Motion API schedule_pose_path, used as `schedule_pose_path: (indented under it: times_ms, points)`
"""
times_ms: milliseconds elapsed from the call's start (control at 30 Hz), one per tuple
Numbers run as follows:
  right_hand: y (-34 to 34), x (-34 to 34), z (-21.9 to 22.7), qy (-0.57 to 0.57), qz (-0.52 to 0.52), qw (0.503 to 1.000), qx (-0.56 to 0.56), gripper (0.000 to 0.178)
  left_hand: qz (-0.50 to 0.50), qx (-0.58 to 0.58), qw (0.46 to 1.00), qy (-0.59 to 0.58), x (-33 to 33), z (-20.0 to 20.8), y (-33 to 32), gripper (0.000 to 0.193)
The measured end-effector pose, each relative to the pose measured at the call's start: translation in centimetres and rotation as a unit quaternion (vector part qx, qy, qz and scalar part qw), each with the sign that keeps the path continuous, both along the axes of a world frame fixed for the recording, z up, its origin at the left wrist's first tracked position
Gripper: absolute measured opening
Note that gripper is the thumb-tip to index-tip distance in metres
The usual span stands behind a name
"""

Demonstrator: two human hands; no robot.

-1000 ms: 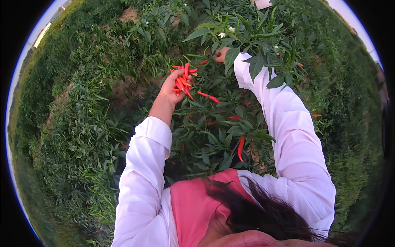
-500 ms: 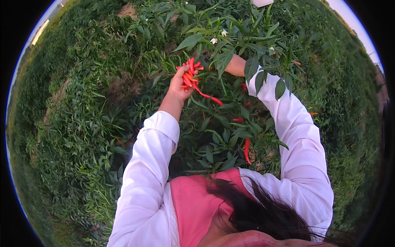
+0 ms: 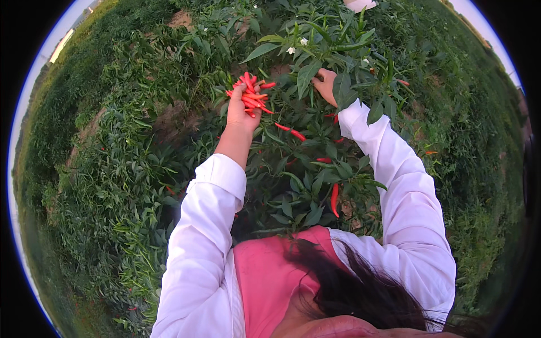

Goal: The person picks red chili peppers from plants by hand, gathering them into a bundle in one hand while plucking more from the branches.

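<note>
A bunch of red chili peppers fills my left hand, its fingers closed round them above the plants. To the right, my right hand reaches in among the leaves of a chili plant. Leaves cover part of that hand; its fingers look bent, and what they hold, if anything, is hidden. Between and below my hands, a red chili shows among the foliage. Lower down, a longer red chili hangs close to my chest.
Dense green chili plants spread on all sides. Small white flowers and green chilies sit on the branch near my right hand. Bare soil shows at the far left, and a pale object lies at the top edge.
My left hand has shifted slightly up and left with its chilies. My right hand, mostly behind leaves before, now shows more of its back and fingers.
</note>
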State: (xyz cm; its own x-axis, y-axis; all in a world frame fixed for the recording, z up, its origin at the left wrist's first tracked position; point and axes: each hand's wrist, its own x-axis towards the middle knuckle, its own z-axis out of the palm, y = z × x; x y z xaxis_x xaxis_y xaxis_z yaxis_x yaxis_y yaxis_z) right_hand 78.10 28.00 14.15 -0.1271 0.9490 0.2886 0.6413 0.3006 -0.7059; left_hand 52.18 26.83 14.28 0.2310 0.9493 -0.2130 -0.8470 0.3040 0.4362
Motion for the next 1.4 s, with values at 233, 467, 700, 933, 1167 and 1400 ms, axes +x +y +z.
schedule_pose_path:
  times_ms: [233, 467, 700, 933, 1167, 1400]
  points:
    - [-5.1, 1.6, 0.6, 0.245, 0.026, 0.946, -0.211, 0.032, 0.026, 0.046, 0.997, -0.048, -15.2, 5.9, -11.9, 0.035]
    - [-14.3, -0.8, 4.7, 0.182, 0.065, 0.935, -0.297, 0.035, 0.235, 0.036, 0.957, 0.169, -36.9, 12.5, -39.6, 0.041]
    - [-14.8, -2.3, 5.0, 0.176, 0.081, 0.930, -0.312, 0.035, 0.586, -0.167, 0.763, 0.216, -51.1, 8.1, -72.5, 0.039]
    - [-13.4, -1.4, 5.6, 0.116, 0.107, 0.923, -0.352, 0.039, 0.716, -0.305, 0.617, 0.121, -36.7, -6.2, -100.9, 0.032]
    - [-11.8, -2.2, 6.4, 0.101, 0.133, 0.918, -0.360, 0.041, 0.793, -0.430, 0.427, 0.066, -27.0, -11.9, -109.8, 0.030]
    - [-16.6, -4.5, 7.3, 0.120, 0.042, 0.943, -0.308, 0.039, 0.559, -0.460, 0.685, 0.083, -30.4, -10.5, -99.1, 0.073]
